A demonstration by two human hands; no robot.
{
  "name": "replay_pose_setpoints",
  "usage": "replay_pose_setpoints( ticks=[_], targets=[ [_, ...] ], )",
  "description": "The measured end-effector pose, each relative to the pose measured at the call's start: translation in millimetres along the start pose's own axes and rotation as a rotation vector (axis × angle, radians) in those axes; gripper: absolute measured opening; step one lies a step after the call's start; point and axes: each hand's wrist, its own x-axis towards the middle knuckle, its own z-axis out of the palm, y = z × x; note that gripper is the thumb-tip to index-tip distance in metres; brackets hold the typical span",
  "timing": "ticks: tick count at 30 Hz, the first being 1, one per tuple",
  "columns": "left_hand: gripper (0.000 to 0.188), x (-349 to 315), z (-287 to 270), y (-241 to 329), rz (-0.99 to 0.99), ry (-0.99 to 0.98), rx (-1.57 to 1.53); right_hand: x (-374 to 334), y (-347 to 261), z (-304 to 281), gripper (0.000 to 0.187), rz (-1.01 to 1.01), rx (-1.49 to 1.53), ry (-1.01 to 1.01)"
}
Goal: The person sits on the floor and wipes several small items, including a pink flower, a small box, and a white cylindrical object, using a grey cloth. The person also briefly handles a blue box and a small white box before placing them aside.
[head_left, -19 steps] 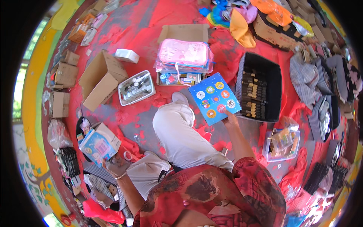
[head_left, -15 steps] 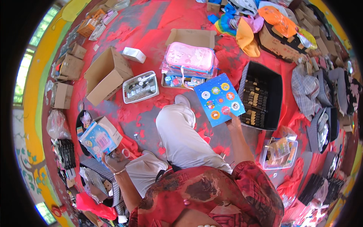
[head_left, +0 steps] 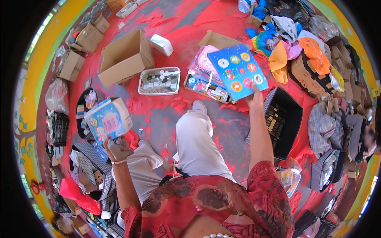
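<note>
My left hand (head_left: 120, 149) is closed on a light blue and white box (head_left: 108, 119) with a pink picture on its front, held tilted at my left. In my right hand (head_left: 254, 98) is a thin blue board (head_left: 238, 71) covered with several round colourful pictures, gripped at its near edge. The board hangs over the right part of an open cardboard box (head_left: 204, 94), hiding some of what is in it. A pink pouch (head_left: 204, 62) and packaged items fill that box.
Left of the filled box stand a white basket (head_left: 158, 92) of small items, an empty-looking cardboard box (head_left: 131, 65) and a small white box (head_left: 162, 45). A black bin (head_left: 291, 127) stands by my right forearm. Cloth piles and cartons line both sides.
My right arm has reached farther forward, bringing the blue board from beside the filled cardboard box to over it. The left hand still holds its box. The whole view has shifted.
</note>
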Motion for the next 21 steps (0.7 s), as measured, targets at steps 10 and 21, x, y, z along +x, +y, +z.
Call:
replay_pose_setpoints(
  ticks=[10,21],
  targets=[
    [0.045,76,-58,-2,-0.106,0.231,-0.018,114,0,85,0.043,0.063,-0.279,-0.204],
    [0.046,114,-61,-35,-0.187,0.4,0.101,259,96,-30,0.056,-0.171,-1.686,0.392]
  ],
)
